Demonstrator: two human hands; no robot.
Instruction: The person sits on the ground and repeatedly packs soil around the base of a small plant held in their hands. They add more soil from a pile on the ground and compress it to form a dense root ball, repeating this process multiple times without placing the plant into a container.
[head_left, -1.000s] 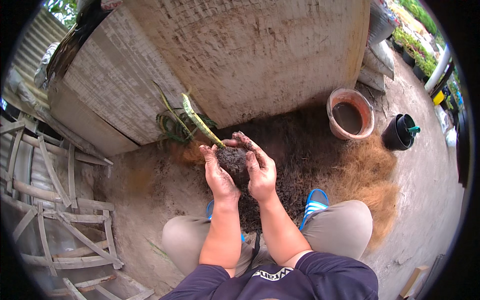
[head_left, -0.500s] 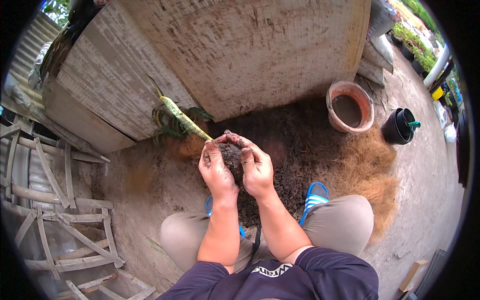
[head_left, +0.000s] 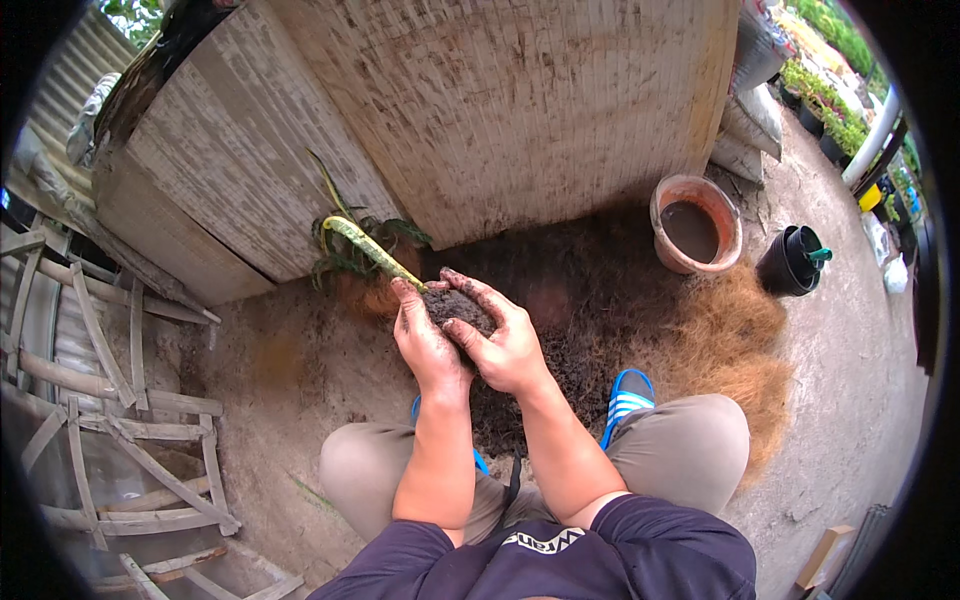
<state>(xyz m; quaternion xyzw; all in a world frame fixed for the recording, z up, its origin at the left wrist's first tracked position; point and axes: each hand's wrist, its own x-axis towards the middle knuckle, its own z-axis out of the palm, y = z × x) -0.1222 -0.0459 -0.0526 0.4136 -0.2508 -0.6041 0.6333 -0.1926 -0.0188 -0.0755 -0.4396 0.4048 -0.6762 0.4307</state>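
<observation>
Both soiled hands are cupped around a clump of dark soil (head_left: 462,309) in front of me. My left hand (head_left: 428,345) presses it from the left, thumb up near the base of a leaf. My right hand (head_left: 505,345) wraps the right side, its fingers over the far edge and its thumb across the near side. A long yellow-green, mottled leaf (head_left: 372,246) rises from the clump and leans away to the left. What lies inside the soil is hidden. Below the hands, loose dark soil (head_left: 570,330) covers the ground.
A terracotta-coloured pot (head_left: 668,243) holding grey-brown contents stands at right, beside nested black pots (head_left: 790,262). Brown fibre (head_left: 735,345) lies near my right foot. Leafy plants (head_left: 345,250) sit against the board wall (head_left: 500,120). A wooden slat frame (head_left: 150,435) stands at left.
My hands have closed in around the soil clump. The right thumb now lies across it, and more of the clump shows between the hands. The leaf's base remains beside the left thumb.
</observation>
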